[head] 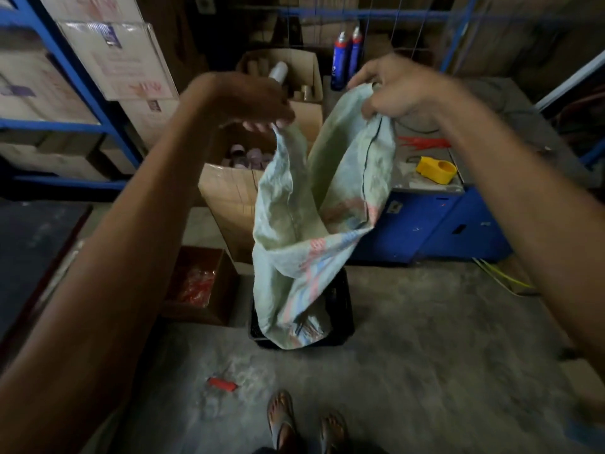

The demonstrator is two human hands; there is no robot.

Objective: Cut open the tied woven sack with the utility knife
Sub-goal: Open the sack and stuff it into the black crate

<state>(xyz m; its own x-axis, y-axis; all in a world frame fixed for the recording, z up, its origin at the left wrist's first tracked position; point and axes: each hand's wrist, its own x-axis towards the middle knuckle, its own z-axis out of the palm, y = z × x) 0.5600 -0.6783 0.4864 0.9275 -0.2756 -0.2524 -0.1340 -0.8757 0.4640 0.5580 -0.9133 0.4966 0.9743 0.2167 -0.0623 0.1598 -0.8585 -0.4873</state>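
Held up by both hands: left hand (262, 108) pinched on one edge of the woven sack (314, 217), right hand (402, 90) clamped on the opposite edge, mouth spread wide. Lower end hanging into a black crate (343, 309) on the floor (425, 339). Red utility knife (222, 384) lying on the floor, near sandalled feet (304, 424).

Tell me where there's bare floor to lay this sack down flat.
Bare concrete lies right of the black crate, in front of the blue cabinet, reaching toward the sandalled feet. A smaller patch lies left of the feet, but the red utility knife is on it. Behind the sack, cardboard boxes crowd the floor.
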